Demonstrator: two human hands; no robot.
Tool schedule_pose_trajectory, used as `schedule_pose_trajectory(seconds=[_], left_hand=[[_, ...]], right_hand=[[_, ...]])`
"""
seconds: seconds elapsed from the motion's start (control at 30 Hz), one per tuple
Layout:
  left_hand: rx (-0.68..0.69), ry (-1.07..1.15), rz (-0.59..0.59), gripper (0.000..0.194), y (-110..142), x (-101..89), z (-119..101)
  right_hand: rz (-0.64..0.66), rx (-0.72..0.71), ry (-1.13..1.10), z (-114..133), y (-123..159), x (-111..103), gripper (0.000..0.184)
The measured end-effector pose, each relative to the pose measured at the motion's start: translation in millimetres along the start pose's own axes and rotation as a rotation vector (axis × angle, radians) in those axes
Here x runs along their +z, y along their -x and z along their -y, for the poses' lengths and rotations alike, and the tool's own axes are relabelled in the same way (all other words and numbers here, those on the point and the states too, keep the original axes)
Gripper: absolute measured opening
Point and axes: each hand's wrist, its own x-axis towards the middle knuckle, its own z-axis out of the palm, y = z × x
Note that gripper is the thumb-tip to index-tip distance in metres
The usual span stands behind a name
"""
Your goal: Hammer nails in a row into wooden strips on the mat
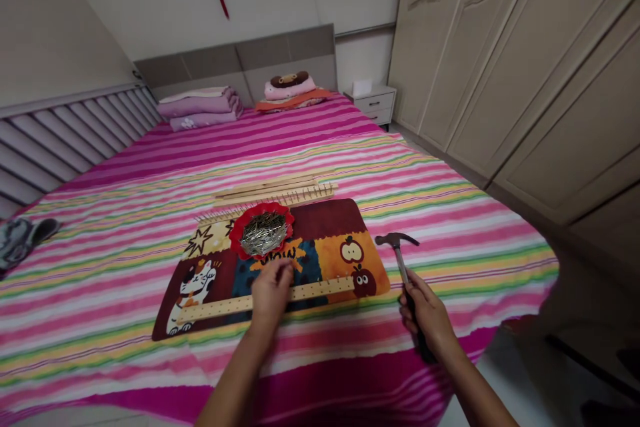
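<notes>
My right hand [425, 310] is wrapped round the dark handle of a claw hammer [400, 257], its metal head raised at the right of the patterned mat [325, 220]. Over the middle of a wooden strip [220, 308] is my left hand [271, 287], fingers drawn together; whatever they may hold is hidden. The strip lies along the near side of the mat, with rows of small holes or marks and several nails standing at its right part. Just beyond my left hand, a red scalloped bowl [235, 240] holds a heap of loose nails [265, 233].
Behind the mat lie a wooden strip studded with upright nails [305, 197] and several plain strips [270, 183]. All rest on a bed with a striped cover [400, 167]. Folded bedding [200, 107] is by the headboard; a wardrobe [500, 60] stands at right.
</notes>
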Motion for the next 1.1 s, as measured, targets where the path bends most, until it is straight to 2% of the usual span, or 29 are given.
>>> schedule_pose_trajectory(seconds=[0.07,0.13,0.2,0.3,0.47,0.63,0.77,0.9,1.1], left_hand=[[-0.015,-0.141,-0.091,0.023,-26.9,-16.6,5.1],[-0.027,-0.309,-0.101,0.024,-54.2,-27.4,10.6],[-0.052,-0.461,-0.033,0.026,-76.5,-30.1,15.7],[-0.079,-0.577,0.072,0.026,-95.8,-22.6,20.7],[-0.143,-0.608,0.089,0.023,-105.0,-9.6,21.2],[-0.239,-0.608,0.069,0.023,-114.3,-12.1,18.6],[-0.243,-0.573,0.094,0.011,-120.4,-14.1,17.6],[-0.203,-0.480,0.103,0.006,-117.4,-14.8,19.9],[-0.192,-0.223,0.016,0.010,-107.6,-22.9,27.2]], right_hand=[[0.003,0.012,-0.021,-0.5,-1.6,-1.0,0.062],[0.005,0.018,-0.036,-0.9,-3.0,-1.7,0.061],[0.007,0.020,-0.048,-1.6,-3.6,-2.1,0.061],[0.006,0.017,-0.061,-2.6,-3.1,-2.0,0.061],[0.005,0.013,-0.067,-3.1,-2.1,-1.2,0.063],[-0.005,0.005,-0.055,-5.2,-3.0,-1.1,0.061],[-0.002,0.002,-0.057,-5.5,-2.6,-0.5,0.063],[-0.017,0.001,-0.051,-3.6,-0.6,0.8,0.063],[-0.023,0.001,-0.047,-3.1,-0.3,1.1,0.062]])
